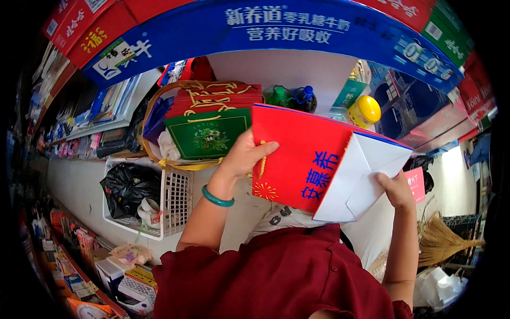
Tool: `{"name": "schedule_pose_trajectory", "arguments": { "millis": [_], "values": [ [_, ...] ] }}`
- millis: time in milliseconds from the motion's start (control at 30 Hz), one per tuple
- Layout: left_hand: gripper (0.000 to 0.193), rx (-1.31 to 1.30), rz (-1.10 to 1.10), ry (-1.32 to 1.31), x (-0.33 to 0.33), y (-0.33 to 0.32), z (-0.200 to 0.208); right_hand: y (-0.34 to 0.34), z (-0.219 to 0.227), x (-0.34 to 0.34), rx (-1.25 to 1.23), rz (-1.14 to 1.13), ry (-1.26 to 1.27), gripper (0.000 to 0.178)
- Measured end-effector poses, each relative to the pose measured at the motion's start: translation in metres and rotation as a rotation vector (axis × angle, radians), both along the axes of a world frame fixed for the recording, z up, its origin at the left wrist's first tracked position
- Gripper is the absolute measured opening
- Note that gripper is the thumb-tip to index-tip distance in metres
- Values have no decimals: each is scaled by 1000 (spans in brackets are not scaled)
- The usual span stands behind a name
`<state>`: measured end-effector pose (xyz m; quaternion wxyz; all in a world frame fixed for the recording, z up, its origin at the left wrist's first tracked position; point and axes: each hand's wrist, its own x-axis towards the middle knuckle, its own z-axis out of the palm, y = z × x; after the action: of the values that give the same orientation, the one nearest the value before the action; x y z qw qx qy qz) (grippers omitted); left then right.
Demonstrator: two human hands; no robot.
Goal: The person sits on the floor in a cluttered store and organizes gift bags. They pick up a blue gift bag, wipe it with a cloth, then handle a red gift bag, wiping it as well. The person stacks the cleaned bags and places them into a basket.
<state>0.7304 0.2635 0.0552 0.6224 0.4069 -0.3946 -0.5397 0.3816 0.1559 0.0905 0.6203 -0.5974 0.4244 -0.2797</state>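
A flat red paper gift bag (297, 159) with blue lettering and a folded white bottom panel (361, 175) is held up in front of me, turned sideways. Blue edges show behind it, perhaps from more bags stacked with it. My left hand (249, 153) closes on its handle end, thumb on top beside a yellow cord handle (262, 166). At the other end, my right hand (397, 190) pinches the edge of the white panel. Behind my left hand, a green gift bag (210, 133) stands with several red bags (212, 98) in a brown-rimmed basket (151, 125).
A white plastic crate (177, 199) holding a black bag sits at left. Blue cartons (287, 32) span the top. Bottles with green (279, 95) and blue caps and a yellow-lidded jar (365, 110) stand beyond the bag. A straw broom (443, 242) lies at right.
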Motion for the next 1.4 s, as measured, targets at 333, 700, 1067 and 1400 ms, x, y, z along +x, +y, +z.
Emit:
{"name": "schedule_pose_trajectory", "arguments": {
  "millis": [333,700,1067,1400],
  "values": [
    [48,65,293,-524,105,26,-27,-10,15,22,-121,-29,105,47],
    [66,299,589,-1896,168,-1,-52,1,6,-27,-98,-279,13,56],
    [59,204,603,-1908,163,10,-46,-1,4,-16,-71,-269,-20,62],
    [42,65,553,-1900,149,37,-45,8,23,17,-366,-208,157,38]
  ]
}}
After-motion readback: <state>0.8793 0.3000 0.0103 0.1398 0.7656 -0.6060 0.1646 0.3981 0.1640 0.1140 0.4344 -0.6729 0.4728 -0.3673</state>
